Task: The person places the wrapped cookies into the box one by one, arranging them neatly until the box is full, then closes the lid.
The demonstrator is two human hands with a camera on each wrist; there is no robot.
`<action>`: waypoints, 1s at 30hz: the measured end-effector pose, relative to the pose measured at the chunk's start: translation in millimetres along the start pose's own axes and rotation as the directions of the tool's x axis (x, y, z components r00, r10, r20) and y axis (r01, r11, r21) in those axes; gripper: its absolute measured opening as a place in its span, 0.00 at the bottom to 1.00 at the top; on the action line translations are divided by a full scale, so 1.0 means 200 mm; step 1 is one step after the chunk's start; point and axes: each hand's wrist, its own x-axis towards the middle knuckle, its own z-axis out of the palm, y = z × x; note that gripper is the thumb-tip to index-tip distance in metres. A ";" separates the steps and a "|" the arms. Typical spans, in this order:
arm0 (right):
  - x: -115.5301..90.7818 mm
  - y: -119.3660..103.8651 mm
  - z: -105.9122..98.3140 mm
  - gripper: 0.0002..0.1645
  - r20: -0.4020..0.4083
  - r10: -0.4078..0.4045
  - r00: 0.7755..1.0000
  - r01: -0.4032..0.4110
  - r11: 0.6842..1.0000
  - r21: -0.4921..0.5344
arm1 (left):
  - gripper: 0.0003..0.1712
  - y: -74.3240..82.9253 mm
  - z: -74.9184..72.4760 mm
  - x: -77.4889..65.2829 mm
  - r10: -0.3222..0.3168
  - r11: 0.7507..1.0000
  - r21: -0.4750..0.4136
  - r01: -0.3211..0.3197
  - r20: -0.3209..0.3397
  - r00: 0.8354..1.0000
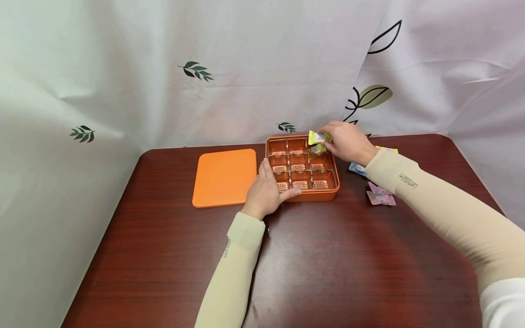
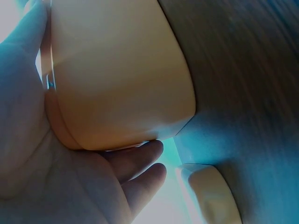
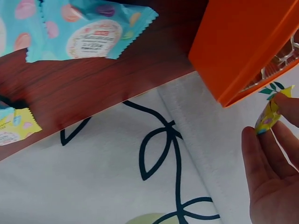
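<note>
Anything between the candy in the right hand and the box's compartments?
Nothing visible stands between the held candy and the open box; the lid lies beside it. Another candy already lies inside, at the back right.

Dark red desk (image 1: 348,264): orange lid (image 1: 225,177), left of centre; compartmented orange box (image 1: 316,197), right of centre, left hand (image 1: 265,189) touching its lower-left corner, right hand (image 1: 347,142) pinching yellow packet (image 1: 315,137) at its upper right; pink packets (image 1: 381,198), farther right.
</note>
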 end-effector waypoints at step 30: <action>0.11 -0.10 0.02 0.18 0.066 -0.035 0.997 0.033 0.999 0.026 | 0.75 0.00 0.01 0.00 0.001 1.000 -0.025 -0.002 -0.024 1.000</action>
